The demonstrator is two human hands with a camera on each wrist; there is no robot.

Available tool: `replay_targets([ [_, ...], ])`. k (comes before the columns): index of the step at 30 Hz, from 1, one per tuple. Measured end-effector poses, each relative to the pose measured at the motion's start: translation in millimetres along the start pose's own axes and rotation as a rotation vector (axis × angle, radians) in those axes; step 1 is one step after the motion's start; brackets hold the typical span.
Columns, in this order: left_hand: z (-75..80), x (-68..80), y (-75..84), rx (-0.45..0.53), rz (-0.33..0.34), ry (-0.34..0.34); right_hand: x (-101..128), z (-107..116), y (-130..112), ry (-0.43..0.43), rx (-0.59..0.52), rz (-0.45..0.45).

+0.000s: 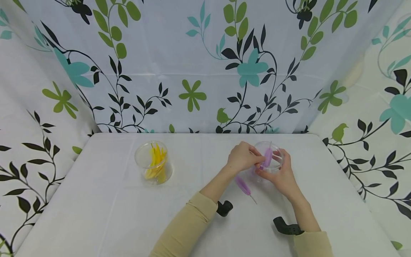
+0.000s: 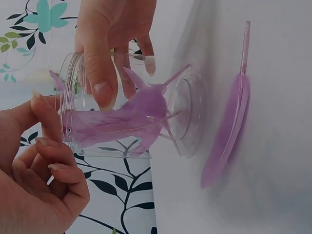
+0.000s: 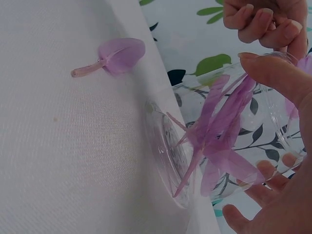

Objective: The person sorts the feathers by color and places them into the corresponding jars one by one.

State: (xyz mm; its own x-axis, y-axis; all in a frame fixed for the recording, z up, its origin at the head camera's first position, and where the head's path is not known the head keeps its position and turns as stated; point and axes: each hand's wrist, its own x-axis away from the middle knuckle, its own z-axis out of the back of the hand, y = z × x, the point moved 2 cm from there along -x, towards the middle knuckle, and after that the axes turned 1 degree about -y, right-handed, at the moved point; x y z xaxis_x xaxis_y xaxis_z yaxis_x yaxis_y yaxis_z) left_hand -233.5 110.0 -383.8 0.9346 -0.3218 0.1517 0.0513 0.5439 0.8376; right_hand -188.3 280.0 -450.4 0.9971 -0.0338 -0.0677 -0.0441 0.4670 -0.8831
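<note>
Right hand [image 1: 282, 176] fingers wrap clear cup [image 1: 273, 160]; left hand [image 1: 242, 157] fingers pinch purple feather [image 1: 267, 157] at rim.

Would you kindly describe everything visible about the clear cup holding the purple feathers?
The clear cup is a round, transparent, plastic-looking container with a ribbed rim. It stands on the white table, right of centre, and holds several purple feathers. The right hand wraps its fingers around the wall, while the left hand pinches at the rim. One loose feather lies on the table just beside it.
</note>
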Motion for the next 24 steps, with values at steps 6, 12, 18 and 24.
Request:
replay_targets([
  [6,1.1,4.5,2.5,-0.037,-0.061,0.005,-0.8,-0.4,1.2,-0.001,0.015,0.004],
  [12,-1.0,4.1,6.2,-0.150,-0.046,0.014,-0.8,-0.2,1.7,0.009,0.025,0.016],
  [18,-5.5,0.3,8.3,-0.275,-0.032,0.048,-0.8,-0.4,2.5,0.007,0.009,0.017],
  [24,-4.7,-0.4,6.1,-0.253,-0.047,0.070,-1.2,0.1,1.7,0.008,0.005,0.016],
])
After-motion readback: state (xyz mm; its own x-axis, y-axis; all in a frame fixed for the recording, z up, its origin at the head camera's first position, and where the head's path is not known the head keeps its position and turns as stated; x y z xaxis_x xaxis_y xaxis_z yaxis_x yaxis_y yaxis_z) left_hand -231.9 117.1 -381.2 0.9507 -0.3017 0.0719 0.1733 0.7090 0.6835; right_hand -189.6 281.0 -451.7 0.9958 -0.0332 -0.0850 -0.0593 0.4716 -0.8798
